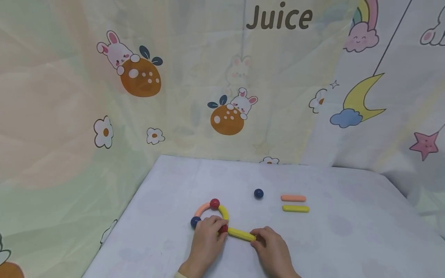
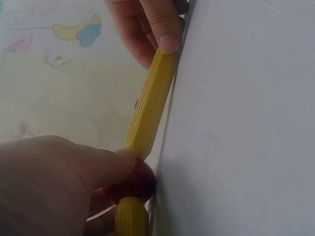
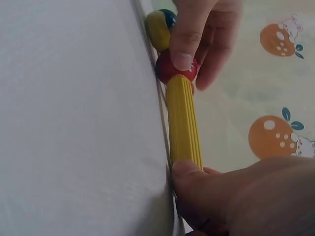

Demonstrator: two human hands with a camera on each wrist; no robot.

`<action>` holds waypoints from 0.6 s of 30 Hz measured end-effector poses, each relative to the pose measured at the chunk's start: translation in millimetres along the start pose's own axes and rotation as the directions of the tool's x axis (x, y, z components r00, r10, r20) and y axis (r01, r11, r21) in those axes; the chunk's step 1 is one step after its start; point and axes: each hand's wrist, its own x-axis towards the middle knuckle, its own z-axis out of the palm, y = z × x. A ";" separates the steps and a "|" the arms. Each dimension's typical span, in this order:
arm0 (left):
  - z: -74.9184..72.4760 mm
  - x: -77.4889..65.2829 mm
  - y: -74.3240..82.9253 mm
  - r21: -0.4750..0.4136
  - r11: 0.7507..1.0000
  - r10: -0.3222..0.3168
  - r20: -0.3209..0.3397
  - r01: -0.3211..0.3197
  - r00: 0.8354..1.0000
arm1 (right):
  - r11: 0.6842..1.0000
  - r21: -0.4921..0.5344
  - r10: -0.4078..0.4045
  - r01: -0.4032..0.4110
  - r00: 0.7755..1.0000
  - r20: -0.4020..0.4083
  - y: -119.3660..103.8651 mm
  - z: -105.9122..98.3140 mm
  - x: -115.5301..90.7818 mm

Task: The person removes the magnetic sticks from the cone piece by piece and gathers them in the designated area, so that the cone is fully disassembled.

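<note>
A ring of curved rods and balls lies on the table in the head view, with a pink curved rod (image 1: 202, 209), a yellow curved rod (image 1: 224, 212), a red ball (image 1: 214, 204) at its top and a blue ball (image 1: 195, 222) at its left. My left hand (image 1: 208, 235) pinches another red ball (image 2: 140, 182) at the ring's lower right, covering part of the ring. From that ball a straight yellow ribbed rod (image 1: 240, 234) runs to the right, its near end meeting the ball. Thumb and fingers of my right hand (image 1: 272, 249) pinch the rod's other end.
Behind the hands a loose dark blue ball (image 1: 259, 194) sits on the white tabletop (image 1: 340, 239). To its right lie a straight pink rod (image 1: 293, 198) and a straight yellow rod (image 1: 296, 209), side by side. A printed cloth (image 1: 187, 77) hangs behind the table.
</note>
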 end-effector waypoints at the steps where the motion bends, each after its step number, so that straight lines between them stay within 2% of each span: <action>1: -0.1 0.3 0.5 -0.007 1.000 -0.015 0.022 0.015 1.000 | 1.000 -0.005 -0.002 0.002 1.000 0.000 0.1 0.8 -0.1; 5: -1.2 1.5 2.9 -0.044 0.995 -0.084 0.114 0.089 0.990 | 1.000 -0.011 0.017 -0.017 1.000 -0.019 1.0 3.8 0.3; 8: -1.7 2.2 4.2 -0.058 0.992 -0.106 0.146 0.116 0.984 | 0.999 -0.010 0.033 -0.033 0.999 -0.024 1.1 5.4 0.7; 12: -1.0 2.2 3.7 -0.084 0.988 -0.114 0.144 0.127 0.983 | 0.999 -0.015 0.028 -0.028 0.999 -0.020 0.6 5.5 0.7; 18: -0.1 -0.6 3.0 -0.112 0.986 -0.111 0.105 0.123 0.988 | 0.999 -0.042 -0.015 0.016 1.000 0.005 0.3 4.7 1.4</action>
